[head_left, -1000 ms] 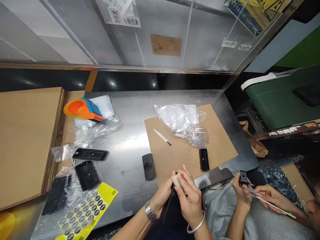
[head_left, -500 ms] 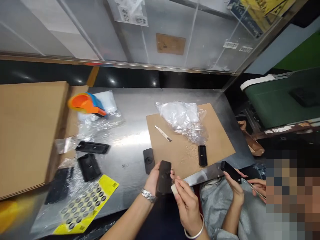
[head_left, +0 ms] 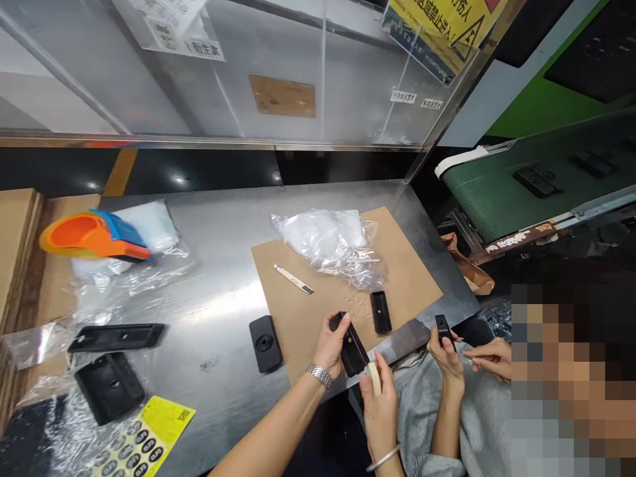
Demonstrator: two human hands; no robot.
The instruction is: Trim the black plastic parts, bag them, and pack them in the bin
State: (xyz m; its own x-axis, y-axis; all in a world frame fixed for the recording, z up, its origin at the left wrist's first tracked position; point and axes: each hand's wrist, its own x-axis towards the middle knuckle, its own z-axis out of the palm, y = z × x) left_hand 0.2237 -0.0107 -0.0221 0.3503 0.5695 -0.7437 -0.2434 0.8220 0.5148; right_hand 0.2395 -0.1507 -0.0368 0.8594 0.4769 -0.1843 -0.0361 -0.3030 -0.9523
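Note:
My left hand grips a black plastic housing over the cardboard's front edge, its hollow side showing. Between the thumb and fingers of my right hand is a cream-coloured strip-like tool, close to the housing's lower end; its working end I cannot make out. Another hollow black housing lies on the cardboard sheet, to the right of my left hand. Left of the sheet, a black cover with a round recess rests at its edge. A white craft-knife-like tool lies farther back.
A co-worker's hands hold a black part at the right. Clear plastic bags cover part of the cardboard. Leftward are orange and blue scoops, black shells and a yellow sticker sheet. A green conveyor carries black parts.
The view has swung right, so the table appears farther left. My left hand has turned the housing so that its hollow side shows. The co-worker's black part is now held more upright.

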